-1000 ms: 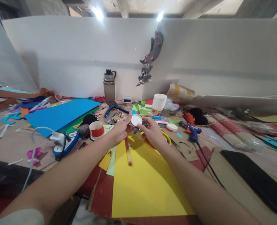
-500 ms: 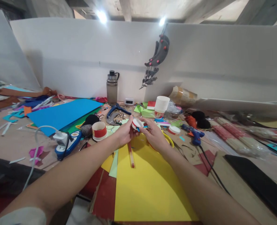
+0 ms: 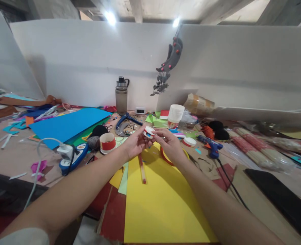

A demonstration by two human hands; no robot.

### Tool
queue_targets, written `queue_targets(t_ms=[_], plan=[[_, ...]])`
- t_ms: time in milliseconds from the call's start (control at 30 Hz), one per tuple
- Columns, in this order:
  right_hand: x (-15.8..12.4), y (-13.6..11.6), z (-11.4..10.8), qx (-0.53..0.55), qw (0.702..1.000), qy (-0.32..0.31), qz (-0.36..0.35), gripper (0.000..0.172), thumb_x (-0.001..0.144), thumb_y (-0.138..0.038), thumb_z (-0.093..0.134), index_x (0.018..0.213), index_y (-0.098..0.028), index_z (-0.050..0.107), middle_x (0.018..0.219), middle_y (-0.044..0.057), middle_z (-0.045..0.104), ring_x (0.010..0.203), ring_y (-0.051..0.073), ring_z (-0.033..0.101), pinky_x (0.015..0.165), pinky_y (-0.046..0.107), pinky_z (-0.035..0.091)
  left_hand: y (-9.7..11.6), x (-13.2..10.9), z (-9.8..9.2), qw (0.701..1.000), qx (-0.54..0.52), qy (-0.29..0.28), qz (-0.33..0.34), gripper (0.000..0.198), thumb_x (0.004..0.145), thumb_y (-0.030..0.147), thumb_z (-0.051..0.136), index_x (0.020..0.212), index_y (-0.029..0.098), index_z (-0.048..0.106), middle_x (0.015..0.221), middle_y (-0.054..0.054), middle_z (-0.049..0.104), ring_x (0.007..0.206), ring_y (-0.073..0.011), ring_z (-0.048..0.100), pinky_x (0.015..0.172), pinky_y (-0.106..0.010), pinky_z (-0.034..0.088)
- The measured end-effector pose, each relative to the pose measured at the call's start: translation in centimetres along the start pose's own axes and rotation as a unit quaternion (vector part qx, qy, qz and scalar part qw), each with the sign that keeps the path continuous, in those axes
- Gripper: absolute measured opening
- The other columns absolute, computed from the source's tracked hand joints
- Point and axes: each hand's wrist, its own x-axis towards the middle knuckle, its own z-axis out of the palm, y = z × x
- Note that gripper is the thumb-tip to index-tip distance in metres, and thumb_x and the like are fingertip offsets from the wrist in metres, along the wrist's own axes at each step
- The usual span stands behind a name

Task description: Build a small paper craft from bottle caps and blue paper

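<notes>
The left hand (image 3: 135,144) and right hand (image 3: 169,144) both pinch a small paper cup base (image 3: 148,132). It is held above the yellow sheet (image 3: 160,204).

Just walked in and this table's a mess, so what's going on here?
A person holds a small round cup piece, white with a red band, between both hands, left hand and right hand pinching it from either side above a yellow sheet. A stick lies on that sheet below the hands. A cut cup stands to the left, a cup stack behind, a glue gun to the right.
</notes>
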Motion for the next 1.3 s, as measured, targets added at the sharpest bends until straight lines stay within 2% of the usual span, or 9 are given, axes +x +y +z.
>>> queue_targets(t_ms=[100,200,333,600,800,900,1000,1133,1300], plan=[[0.1,0.0,-0.2,-0.045,0.998,0.007,-0.032,0.017,0.086,-0.035,0.064,0.095,-0.025,0.074,0.111,0.008,0.066,0.108,0.022,0.062,0.094,0.041,0.049,-0.1,0.1,-0.4,1.000,0.007,-0.023,-0.017,0.038,0.092,0.046,0.053,0.087,0.010,0.066,0.071,-0.010,0.069,0.062,-0.0156,0.067,0.053,-0.023,0.051],[0.1,-0.3,-0.4,-0.089,0.993,0.018,-0.069,0.014,0.087,-0.033,0.063,0.095,-0.027,0.074,0.112,0.008,0.065,0.108,0.022,0.061,0.098,0.044,0.047,-0.3,0.1,-0.4,1.000,0.006,-0.018,-0.013,0.038,0.092,0.046,0.054,0.086,0.010,0.065,0.070,-0.010,0.068,0.061,-0.0150,0.067,0.053,-0.021,0.050],[0.0,-0.9,-0.6,-0.096,0.990,0.025,-0.105,0.015,0.089,-0.033,0.060,0.095,-0.028,0.073,0.110,0.008,0.065,0.107,0.023,0.061,0.095,0.044,0.049,-0.4,-0.1,0.2,1.000,-0.006,-0.009,0.029,0.029,0.092,0.040,0.057,0.087,0.012,0.064,0.070,-0.008,0.068,0.064,-0.0153,0.067,0.056,-0.023,0.051],[-0.2,-1.4,-0.5,-0.103,0.986,0.049,-0.124,0.012,0.089,-0.033,0.061,0.089,-0.026,0.071,0.103,0.007,0.067,0.103,0.023,0.062,0.094,0.043,0.048,-0.7,-0.2,0.7,0.999,-0.019,-0.015,0.041,0.024,0.093,0.033,0.056,0.088,0.011,0.063,0.069,-0.006,0.068,0.064,-0.0159,0.069,0.060,-0.025,0.054],[0.0,-1.5,-0.4,-0.145,0.978,0.019,-0.150,0.009,0.088,-0.029,0.061,0.084,-0.026,0.069,0.102,0.006,0.070,0.103,0.023,0.061,0.096,0.045,0.045,-0.7,0.2,-0.4,0.995,0.015,-0.049,0.082,0.022,0.081,0.032,0.072,0.088,0.012,0.065,0.076,-0.005,0.069,0.065,-0.0120,0.065,0.064,-0.024,0.054],[0.1,-1.7,-0.5,-0.160,0.978,0.023,-0.135,0.011,0.089,-0.031,0.061,0.085,-0.026,0.069,0.101,0.005,0.071,0.104,0.024,0.061,0.098,0.047,0.043,-0.6,0.2,-0.9,0.988,0.072,-0.040,0.132,0.033,0.067,0.020,0.083,0.095,0.013,0.067,0.084,-0.003,0.069,0.069,-0.0092,0.063,0.066,-0.020,0.051],[0.1,-1.4,-0.4,-0.129,0.987,0.049,-0.085,0.017,0.089,-0.036,0.060,0.100,-0.026,0.068,0.110,0.008,0.067,0.108,0.025,0.059,0.091,0.044,0.048,-0.7,0.3,-1.1,0.979,0.114,-0.021,0.168,0.043,0.058,0.011,0.085,0.097,0.015,0.068,0.091,-0.002,0.070,0.080,-0.0095,0.064,0.075,-0.019,0.049],[0.0,-0.5,-0.1,-0.086,0.995,0.032,-0.029,0.037,0.087,-0.041,0.062,0.120,-0.024,0.061,0.122,0.011,0.059,0.110,0.025,0.058,0.085,0.039,0.054,-1.1,0.4,-1.2,0.962,0.185,-0.030,0.201,0.046,0.056,0.013,0.086,0.099,0.017,0.069,0.094,-0.003,0.071,0.085,-0.0128,0.065,0.081,-0.022,0.048],[0.0,-0.2,0.1,-0.021,1.000,-0.003,0.008,0.035,0.085,-0.036,0.063,0.118,-0.023,0.064,0.120,0.010,0.062,0.101,0.021,0.063,0.086,0.037,0.054,-1.2,0.4,-1.6,0.947,0.240,-0.069,0.200,0.062,0.060,0.016,0.084,0.118,0.020,0.066,0.108,-0.008,0.071,0.093,-0.0178,0.065,0.083,-0.027,0.049]])
